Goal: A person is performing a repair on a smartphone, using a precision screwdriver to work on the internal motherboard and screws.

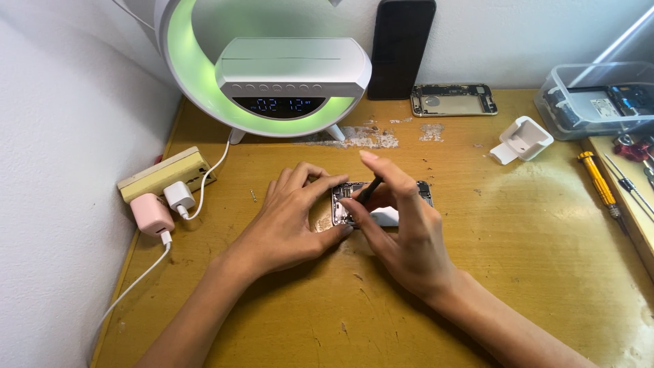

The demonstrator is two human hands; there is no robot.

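An opened phone [347,197] with its inner parts showing lies flat on the wooden desk [518,245] at the middle. My left hand [293,218] grips the phone's left end, fingers curled over its upper edge. My right hand [402,225] pinches a thin dark tool [370,189], whose tip rests inside the phone near its top. The right hand covers most of the phone's right half.
A white ring lamp with a digital clock [279,75] stands at the back. A dark phone [400,48] leans on the wall beside a bare phone frame [454,99]. Power strip with chargers [167,184] at left; white holder [523,139], clear box [599,99], yellow screwdriver [599,180] at right.
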